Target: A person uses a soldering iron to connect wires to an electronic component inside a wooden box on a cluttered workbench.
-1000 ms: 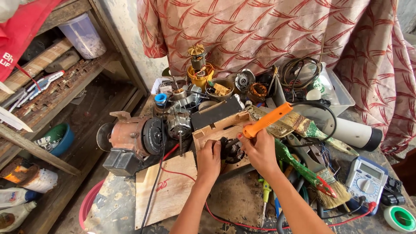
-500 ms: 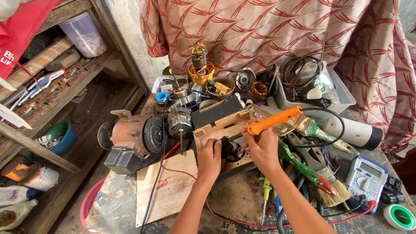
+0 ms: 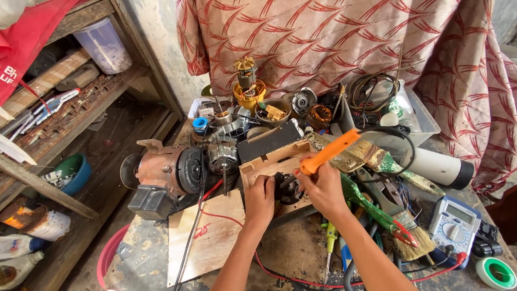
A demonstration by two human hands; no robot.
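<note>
While the right hand (image 3: 323, 188) grips an orange-handled screwdriver (image 3: 328, 153), fingers clenched round the handle with its tip angled down to the dark motor part (image 3: 285, 188), the left hand (image 3: 260, 199) steadies that part, fingertips pressed on its left edge. Part sits in the open wooden box (image 3: 266, 164) at bench centre, just right of the copper-coloured bench grinder (image 3: 161, 172) and above the plywood sheet (image 3: 207, 237). Green-handled paintbrush (image 3: 382, 215) and blue-grey multimeter (image 3: 452, 226) lie to the right, apart from both hands; red wire (image 3: 226, 218) runs across the plywood.
</note>
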